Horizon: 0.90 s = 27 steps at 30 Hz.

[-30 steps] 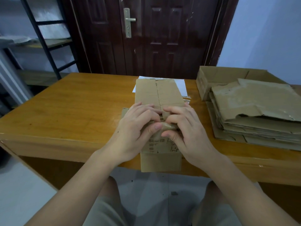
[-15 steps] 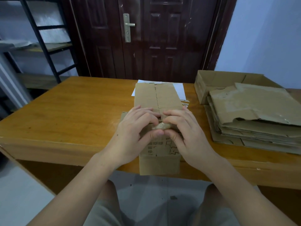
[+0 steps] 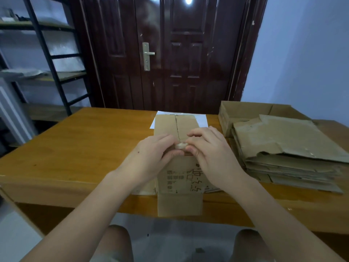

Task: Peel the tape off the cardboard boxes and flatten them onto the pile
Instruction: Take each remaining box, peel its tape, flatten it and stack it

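A brown cardboard box [image 3: 179, 176] stands on the wooden table [image 3: 79, 148] in front of me, its near flap hanging over the table's front edge. Along its top runs a seam. A crumpled wad of peeled tape [image 3: 181, 145] sits at the near top edge of the box. My left hand [image 3: 151, 157] and my right hand [image 3: 209, 154] both pinch this wad between thumb and fingers, meeting over the seam. A pile of flattened cardboard [image 3: 287, 148] lies to the right on the table.
An open cardboard tray [image 3: 243, 110] stands behind the pile at the back right. A white sheet of paper [image 3: 201, 121] lies under the box's far end. A dark door is behind the table, a metal shelf rack [image 3: 49, 59] at the left.
The view has tilted upward, so more of the door shows. Both hands have stayed together on the tape wad at the box's near top edge; the wad looks more bunched up.
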Motion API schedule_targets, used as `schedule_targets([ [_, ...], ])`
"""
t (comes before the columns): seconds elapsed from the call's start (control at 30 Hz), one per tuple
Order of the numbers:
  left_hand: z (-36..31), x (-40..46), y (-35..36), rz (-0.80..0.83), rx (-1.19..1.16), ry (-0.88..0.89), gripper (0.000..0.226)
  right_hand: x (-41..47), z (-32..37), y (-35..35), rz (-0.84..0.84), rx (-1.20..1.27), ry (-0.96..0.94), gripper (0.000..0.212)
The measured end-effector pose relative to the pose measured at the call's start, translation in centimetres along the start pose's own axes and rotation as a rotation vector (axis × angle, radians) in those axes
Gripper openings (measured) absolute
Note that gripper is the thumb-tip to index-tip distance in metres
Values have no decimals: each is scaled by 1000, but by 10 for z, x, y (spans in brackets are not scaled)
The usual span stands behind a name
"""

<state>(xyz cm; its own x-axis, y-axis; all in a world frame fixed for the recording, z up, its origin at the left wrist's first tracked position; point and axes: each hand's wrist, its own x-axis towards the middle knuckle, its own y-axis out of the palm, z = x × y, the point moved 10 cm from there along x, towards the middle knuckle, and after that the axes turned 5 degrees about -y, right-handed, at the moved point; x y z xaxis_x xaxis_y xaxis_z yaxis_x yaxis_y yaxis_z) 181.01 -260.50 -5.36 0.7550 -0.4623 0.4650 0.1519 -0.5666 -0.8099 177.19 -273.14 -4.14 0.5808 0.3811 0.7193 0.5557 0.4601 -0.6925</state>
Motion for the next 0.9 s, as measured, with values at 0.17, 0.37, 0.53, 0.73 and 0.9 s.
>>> schedule_targets([
  [0.17, -8, 12, -14, -75, 109, 41, 34, 10, -10, -12, -56, 65, 63, 29],
  [0.37, -22, 29, -23, -114, 200, 64, 38, 24, 1, -29, -90, -65, -83, 35],
  [0.53, -33, 58, -22, -87, 186, 90, 45, 43, -12, -42, -166, -130, -177, 19],
  [0.73, -32, 113, 4, 97, 282, -19, 60, 62, -63, -41, 5, -230, -124, 22],
  [0.9, -38, 164, 39, 212, 311, -20, 52, 75, -142, -39, 312, -393, 106, 25],
])
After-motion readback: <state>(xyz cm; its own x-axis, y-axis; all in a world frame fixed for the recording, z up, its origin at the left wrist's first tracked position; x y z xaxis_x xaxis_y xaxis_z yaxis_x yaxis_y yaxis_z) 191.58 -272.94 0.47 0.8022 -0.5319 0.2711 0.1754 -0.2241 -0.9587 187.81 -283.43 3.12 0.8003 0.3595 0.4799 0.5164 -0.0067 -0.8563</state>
